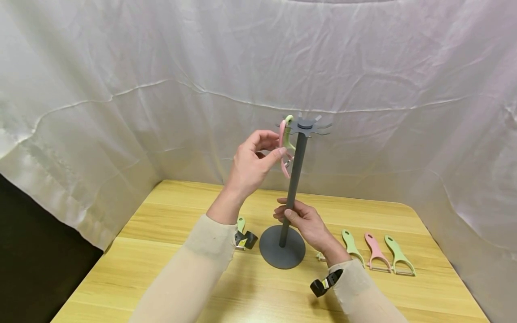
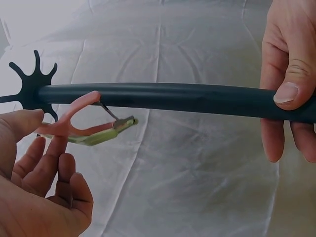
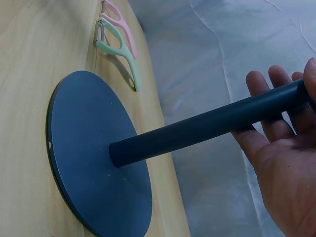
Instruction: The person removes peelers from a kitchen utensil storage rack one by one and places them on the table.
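My left hand (image 1: pixel 252 161) pinches a pink peeler (image 2: pixel 81 106) between thumb and fingers, up at the head of a dark grey stand (image 1: pixel 297 166). Right behind it, a green peeler (image 1: pixel 289 139) hangs by its handle end at one of the stand's hooks (image 1: pixel 305 125). In the left wrist view the pink peeler overlaps the green one, blade ends pointing toward the base. Lower down, my right hand (image 1: pixel 311 226) holds the pole, its thumb in front and fingers behind. The round base (image 1: pixel 268 251) rests on the table.
Right of the base, a green peeler (image 1: pixel 350 244), a pink peeler (image 1: pixel 375 251) and another green peeler (image 1: pixel 397 253) lie in a row; another is partly hidden by my right arm. One green peeler (image 1: pixel 241 223) lies behind my left cuff. White curtains (image 1: pixel 202 125) surround the wooden table (image 1: pixel 161 233).
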Tool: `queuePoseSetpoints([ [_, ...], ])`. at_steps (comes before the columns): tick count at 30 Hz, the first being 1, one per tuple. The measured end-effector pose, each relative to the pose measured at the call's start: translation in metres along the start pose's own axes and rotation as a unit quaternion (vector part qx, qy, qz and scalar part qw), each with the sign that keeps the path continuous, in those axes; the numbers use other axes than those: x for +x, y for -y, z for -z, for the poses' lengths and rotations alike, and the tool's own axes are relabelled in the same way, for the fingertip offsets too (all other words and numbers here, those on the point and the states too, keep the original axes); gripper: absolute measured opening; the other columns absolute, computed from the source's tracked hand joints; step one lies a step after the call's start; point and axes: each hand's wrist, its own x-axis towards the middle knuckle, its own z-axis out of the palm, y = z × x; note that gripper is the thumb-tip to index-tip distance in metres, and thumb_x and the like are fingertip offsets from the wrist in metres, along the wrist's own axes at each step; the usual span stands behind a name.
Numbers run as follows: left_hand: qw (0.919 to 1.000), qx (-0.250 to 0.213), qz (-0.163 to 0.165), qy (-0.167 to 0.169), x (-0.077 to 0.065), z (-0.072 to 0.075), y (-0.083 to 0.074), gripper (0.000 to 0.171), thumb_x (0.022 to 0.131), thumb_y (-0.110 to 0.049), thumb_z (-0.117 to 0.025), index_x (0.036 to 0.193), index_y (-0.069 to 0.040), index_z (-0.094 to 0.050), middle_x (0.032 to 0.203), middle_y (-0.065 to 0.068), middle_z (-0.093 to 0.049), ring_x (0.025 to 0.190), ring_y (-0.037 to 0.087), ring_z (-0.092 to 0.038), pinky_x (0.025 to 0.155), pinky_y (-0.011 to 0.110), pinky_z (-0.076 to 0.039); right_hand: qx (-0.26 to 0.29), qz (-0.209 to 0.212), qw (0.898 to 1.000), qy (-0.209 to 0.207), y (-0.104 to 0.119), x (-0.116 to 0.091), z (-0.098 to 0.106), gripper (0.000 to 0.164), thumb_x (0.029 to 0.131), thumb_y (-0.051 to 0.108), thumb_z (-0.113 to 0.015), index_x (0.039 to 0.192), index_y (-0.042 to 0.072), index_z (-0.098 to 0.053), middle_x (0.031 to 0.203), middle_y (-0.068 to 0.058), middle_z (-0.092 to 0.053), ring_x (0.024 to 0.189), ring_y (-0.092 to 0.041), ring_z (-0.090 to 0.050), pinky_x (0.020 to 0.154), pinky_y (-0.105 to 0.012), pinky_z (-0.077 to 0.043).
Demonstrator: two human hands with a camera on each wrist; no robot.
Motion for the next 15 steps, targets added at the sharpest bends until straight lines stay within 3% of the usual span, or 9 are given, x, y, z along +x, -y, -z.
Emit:
queuePoseSetpoints([
  [15,0.9989,-0.037,-0.017,0.023,-0.0001,0.0023,0.0048,0.029,0.099,-0.017,-0.077,0.127,-0.012,-0.068,0.115,0.006,-0.076,0.108,0.015,-0.070,0.092,0.033,-0.054,0.001,0.001,1.000,0.001,-0.0001,-0.0008,0.0011,0.041,0.111,0.018,-0.056,0.148,0.002,-0.055,0.132,-0.031,-0.064,0.117,-0.018,-0.073,0.107,-0.042,-0.056],
])
